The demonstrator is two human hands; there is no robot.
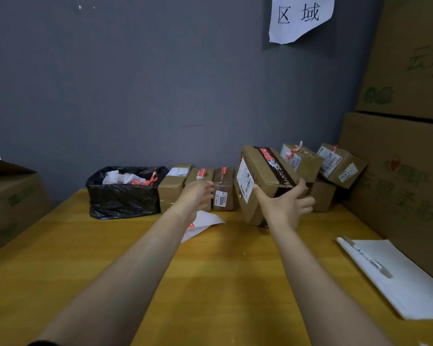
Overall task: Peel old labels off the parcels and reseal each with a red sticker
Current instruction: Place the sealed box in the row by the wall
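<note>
My right hand (pixel 284 208) grips a tilted brown cardboard parcel (pixel 263 176) near the desk's (pixel 85 258) back edge. My left hand (pixel 198 196) is open with loose fingers, beside three boxy parcels in a row (pixel 171 189). Three stacked parcels (pixel 340 163) sit further right.

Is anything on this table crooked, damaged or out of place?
At the back right, a small parcel and its neighbour sit tilted on a lower box, unlike the straight row on the left. The big parcel is tilted, but the right hand grips it.
</note>
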